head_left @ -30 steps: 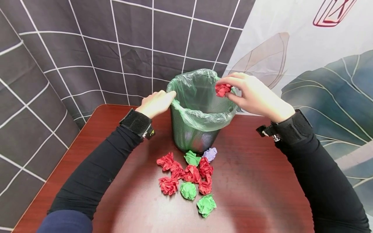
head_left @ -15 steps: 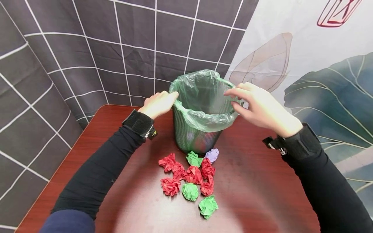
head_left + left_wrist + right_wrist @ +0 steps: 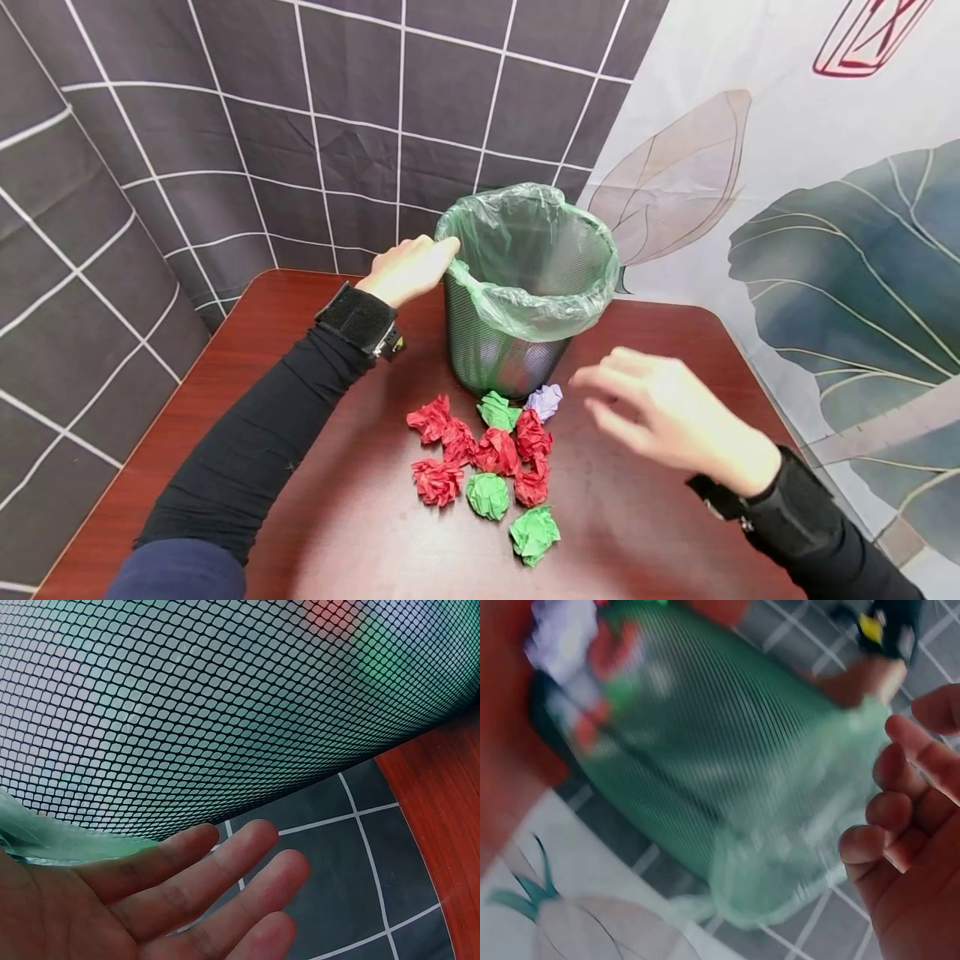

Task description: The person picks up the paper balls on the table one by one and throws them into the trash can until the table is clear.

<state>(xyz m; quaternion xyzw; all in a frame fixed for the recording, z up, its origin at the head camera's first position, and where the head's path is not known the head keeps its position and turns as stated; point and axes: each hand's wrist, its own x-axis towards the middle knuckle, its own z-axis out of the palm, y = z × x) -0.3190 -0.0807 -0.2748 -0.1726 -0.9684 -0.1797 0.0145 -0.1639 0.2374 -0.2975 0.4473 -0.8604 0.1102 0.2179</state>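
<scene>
A black mesh wastebasket (image 3: pixel 472 333) with a green plastic liner (image 3: pixel 540 310) folded over its rim stands upright at the back of the table. My left hand (image 3: pixel 410 268) holds its left rim, thumb over the edge; in the left wrist view the fingers (image 3: pixel 255 840) stretch out along the outside of the mesh. My right hand (image 3: pixel 660 412) hovers with nothing in it, fingers loosely bent, right of the crumpled paper balls. These lie before the basket: several red balls (image 3: pixel 437 482), several green balls (image 3: pixel 487 496) and a purple ball (image 3: pixel 544 401).
The dark red tabletop (image 3: pixel 337 500) has its left edge along a grey grid-patterned cloth (image 3: pixel 337 150). A white cloth with painted leaves (image 3: pixel 847 275) hangs at the right. Through the mesh, coloured paper (image 3: pixel 334 616) shows blurred in the left wrist view.
One second ago my right hand held a red paper ball over the basket; it let go of it and then moved down and toward the paper balls. The left hand has stayed at the rim.
</scene>
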